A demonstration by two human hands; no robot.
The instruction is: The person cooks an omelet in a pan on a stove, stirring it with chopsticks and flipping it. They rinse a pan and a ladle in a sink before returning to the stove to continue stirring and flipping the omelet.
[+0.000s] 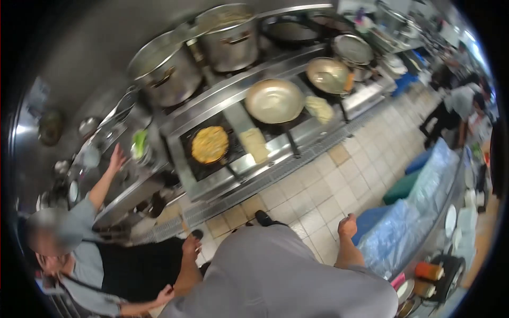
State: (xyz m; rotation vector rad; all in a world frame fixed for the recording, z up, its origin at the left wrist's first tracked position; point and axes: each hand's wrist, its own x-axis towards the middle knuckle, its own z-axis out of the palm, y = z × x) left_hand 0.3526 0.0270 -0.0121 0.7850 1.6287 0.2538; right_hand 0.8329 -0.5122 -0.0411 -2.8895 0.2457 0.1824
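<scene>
My left hand (192,246) hangs low beside my body, near the co-worker's dark apron (140,265). Its fingers are curled; a thin tan piece shows just above them, and I cannot make out whether they hold it. On my other side, my right hand (347,227) is closed in a loose fist beside a blue bin (371,222), with nothing visible in it. Ahead on the stove, a yellow omelette (210,144) fills a frying pan. Two light-coloured frying pans, a large one (274,100) and another (327,75), sit farther right. Neither hand touches them.
Folded cloths (254,144) lie on the stove's front edge. Tall stockpots (228,40) stand behind. A co-worker at left stretches an arm (103,183) toward a container with greens (139,144). Plastic-covered bins (397,233) line the right; other people (456,106) are farther off.
</scene>
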